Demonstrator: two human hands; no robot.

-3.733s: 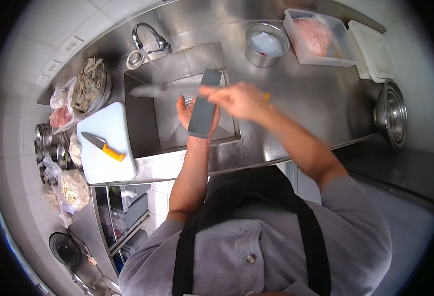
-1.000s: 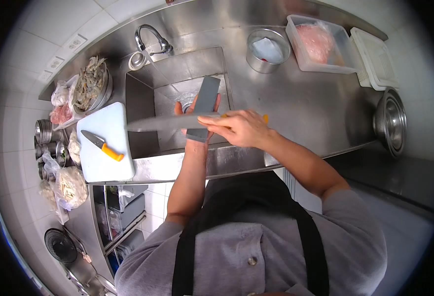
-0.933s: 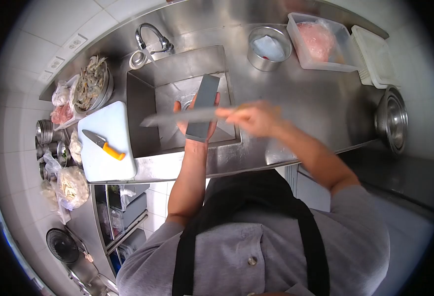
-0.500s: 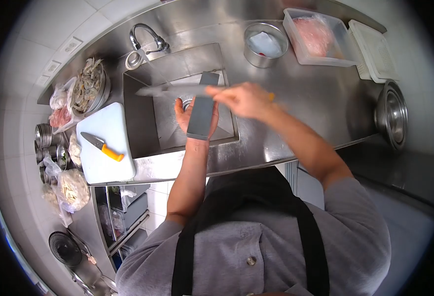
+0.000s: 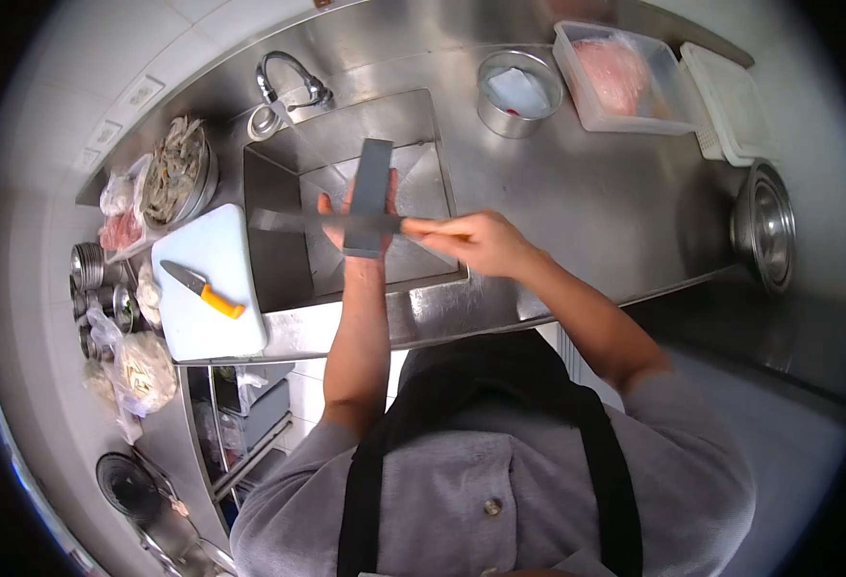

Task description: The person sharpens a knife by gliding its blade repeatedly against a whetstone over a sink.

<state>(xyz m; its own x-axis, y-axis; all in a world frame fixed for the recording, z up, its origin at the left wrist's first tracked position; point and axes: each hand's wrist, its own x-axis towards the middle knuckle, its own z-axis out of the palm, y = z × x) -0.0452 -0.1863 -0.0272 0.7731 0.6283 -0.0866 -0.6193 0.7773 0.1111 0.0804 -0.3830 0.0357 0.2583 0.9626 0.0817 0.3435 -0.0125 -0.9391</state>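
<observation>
Above the sink (image 5: 277,252), I note the left hand (image 5: 337,238) gripping a whetstone (image 5: 373,178) from beneath; the right hand (image 5: 476,240) has fingers closed round a long-bladed knife (image 5: 298,222), held across it. Judged step: sharpening; next stroke calls for steady angle.

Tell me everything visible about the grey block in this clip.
The grey block is a long, flat, straight-edged bar, stone-like in look. The left hand holds it from beneath over the sink, its length pointing away from the wearer. A blurred knife blade crosses it nearer the wrist; contact is unclear.
</observation>
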